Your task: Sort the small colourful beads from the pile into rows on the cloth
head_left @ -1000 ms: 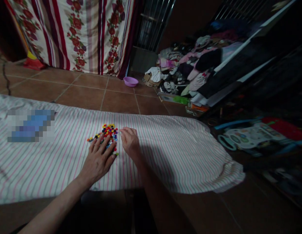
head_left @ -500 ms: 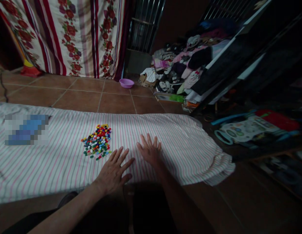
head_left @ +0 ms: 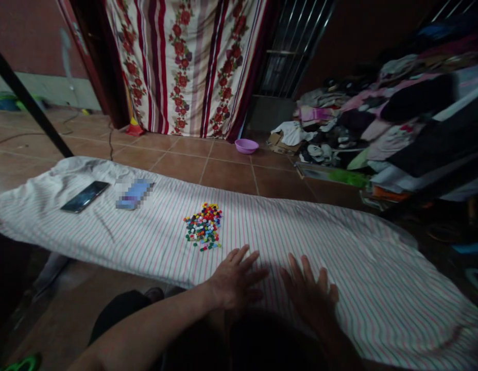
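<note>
A loose heap of small multicoloured beads (head_left: 203, 226) lies on a white striped cloth (head_left: 154, 247). My left hand (head_left: 236, 278) is over the cloth just right of the heap's near end, its fingers spread and nothing in them. Farther right, my right hand (head_left: 310, 291) also has its fingers apart over the stripes and holds nothing. Neither hand touches the beads. Whether the palms rest on the cloth is hard to tell in the dim light.
Toward the left end of the cloth lie a dark phone (head_left: 85, 197) and a blurred-out blue flat item (head_left: 134, 194). Beyond, a purple basin (head_left: 246, 146) sits on the tiled floor by a floral curtain (head_left: 181, 67). Clothes (head_left: 397, 118) are piled at the right.
The view has swung left, bringing the dark phone and the cloth's left end into sight. My hands have drawn slightly nearer to me, away from the beads. The heap looks unchanged.
</note>
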Demonstrator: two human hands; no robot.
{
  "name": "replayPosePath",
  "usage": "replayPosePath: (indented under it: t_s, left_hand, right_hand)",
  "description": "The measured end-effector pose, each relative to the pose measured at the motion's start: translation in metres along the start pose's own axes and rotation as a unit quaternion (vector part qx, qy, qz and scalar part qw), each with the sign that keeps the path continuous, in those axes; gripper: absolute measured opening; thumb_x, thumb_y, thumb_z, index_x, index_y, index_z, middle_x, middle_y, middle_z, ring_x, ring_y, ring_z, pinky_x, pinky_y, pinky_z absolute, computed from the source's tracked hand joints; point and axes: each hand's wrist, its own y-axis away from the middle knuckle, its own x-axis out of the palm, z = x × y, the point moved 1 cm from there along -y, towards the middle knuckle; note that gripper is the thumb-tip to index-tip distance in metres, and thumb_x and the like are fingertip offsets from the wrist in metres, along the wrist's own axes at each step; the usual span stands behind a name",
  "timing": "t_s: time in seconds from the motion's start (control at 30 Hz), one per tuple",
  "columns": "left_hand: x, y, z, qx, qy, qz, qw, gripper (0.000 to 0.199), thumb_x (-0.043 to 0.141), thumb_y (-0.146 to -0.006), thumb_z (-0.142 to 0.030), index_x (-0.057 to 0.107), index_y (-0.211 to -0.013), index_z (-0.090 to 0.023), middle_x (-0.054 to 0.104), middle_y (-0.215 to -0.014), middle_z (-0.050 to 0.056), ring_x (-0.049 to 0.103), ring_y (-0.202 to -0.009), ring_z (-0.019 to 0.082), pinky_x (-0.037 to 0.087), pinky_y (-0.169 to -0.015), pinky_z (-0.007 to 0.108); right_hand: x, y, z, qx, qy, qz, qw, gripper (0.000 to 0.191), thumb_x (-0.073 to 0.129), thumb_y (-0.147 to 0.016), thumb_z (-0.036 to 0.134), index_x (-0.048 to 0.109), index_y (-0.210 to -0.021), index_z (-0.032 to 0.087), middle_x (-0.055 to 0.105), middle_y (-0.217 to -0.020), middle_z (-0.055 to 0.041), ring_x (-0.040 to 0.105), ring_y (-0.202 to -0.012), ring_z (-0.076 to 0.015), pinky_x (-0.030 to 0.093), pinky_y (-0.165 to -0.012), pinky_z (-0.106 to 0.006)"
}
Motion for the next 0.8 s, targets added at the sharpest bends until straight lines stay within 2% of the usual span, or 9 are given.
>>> replayPosePath:
  t_s: [0.1,0.17,0.27,0.43,0.53,0.67,0.8]
  left_hand:
    - [0.001,-0.005,-0.007,-0.024,-0.016,0.026,0.999,0.061,0.041,-0.091,-0.061,0.040,-0.145,-0.033,0.024,-0.160,0.010,0.016,-0.148,0.038,0.025,-0.115,0.057]
    - [0.002,-0.005,-0.013,-0.022,-0.023,0.055,0.998,0.063,0.036,-0.092,-0.063,0.038,-0.147,-0.031,0.023,-0.160,0.013,0.016,-0.148,0.036,0.021,-0.117,0.058]
    - [0.004,-0.001,-0.018,-0.022,-0.029,0.060,0.998,0.061,0.034,-0.094,-0.060,0.035,-0.148,-0.031,0.019,-0.161,0.013,0.014,-0.149,0.036,0.019,-0.117,0.058]
    - [0.005,-0.001,-0.014,-0.008,-0.043,0.080,0.996,0.064,0.046,-0.092,-0.055,0.028,-0.150,-0.036,0.018,-0.161,0.013,0.016,-0.148,0.036,0.021,-0.116,0.058]
    - [0.012,-0.003,-0.012,-0.003,-0.073,0.098,0.993,0.067,0.052,-0.091,-0.050,0.025,-0.151,-0.038,0.012,-0.163,0.013,0.013,-0.149,0.037,0.021,-0.116,0.059]
    - [0.031,-0.003,-0.010,-0.021,-0.119,0.086,0.989,0.076,0.059,-0.088,-0.044,0.019,-0.151,-0.042,0.006,-0.164,0.011,0.012,-0.149,0.036,0.018,-0.117,0.059]
    - [0.041,-0.002,-0.007,-0.022,-0.124,0.069,0.990,0.080,0.063,-0.086,-0.043,0.017,-0.151,-0.042,0.009,-0.163,0.011,0.013,-0.149,0.036,0.020,-0.116,0.059]
  right_hand:
    - [0.001,0.004,-0.001,0.000,-0.013,-0.025,1.000,0.060,0.030,-0.097,0.049,0.020,-0.155,0.034,0.031,-0.158,-0.0083,0.019,-0.143,-0.0469,0.030,-0.100,-0.072]
    - [-0.001,0.003,-0.002,0.000,-0.018,-0.008,1.000,0.062,0.029,-0.096,0.052,0.017,-0.155,0.035,0.031,-0.158,-0.0077,0.021,-0.143,-0.0460,0.030,-0.100,-0.071]
    - [-0.006,-0.001,-0.001,0.019,-0.023,0.032,0.999,0.063,0.029,-0.095,0.053,0.020,-0.155,0.036,0.031,-0.158,-0.0077,0.024,-0.142,-0.0451,0.029,-0.101,-0.071]
    - [-0.016,-0.005,0.010,0.046,0.000,0.080,0.996,0.059,0.028,-0.096,0.051,0.031,-0.152,0.033,0.033,-0.157,-0.0102,0.026,-0.142,-0.0445,0.025,-0.103,-0.071]
    - [-0.025,-0.010,0.017,0.069,0.025,0.122,0.990,0.058,0.027,-0.097,0.051,0.039,-0.150,0.030,0.033,-0.158,-0.0097,0.026,-0.142,-0.0452,0.022,-0.106,-0.069]
    - [-0.041,-0.015,0.023,0.112,0.018,0.193,0.975,0.059,0.027,-0.097,0.054,0.032,-0.152,0.033,0.026,-0.161,-0.0045,0.021,-0.145,-0.0411,0.019,-0.111,-0.063]
    - [-0.052,-0.017,0.025,0.122,-0.018,0.228,0.966,0.062,0.020,-0.098,0.058,0.027,-0.154,0.033,0.020,-0.163,-0.0020,0.013,-0.148,-0.0386,0.014,-0.114,-0.061]
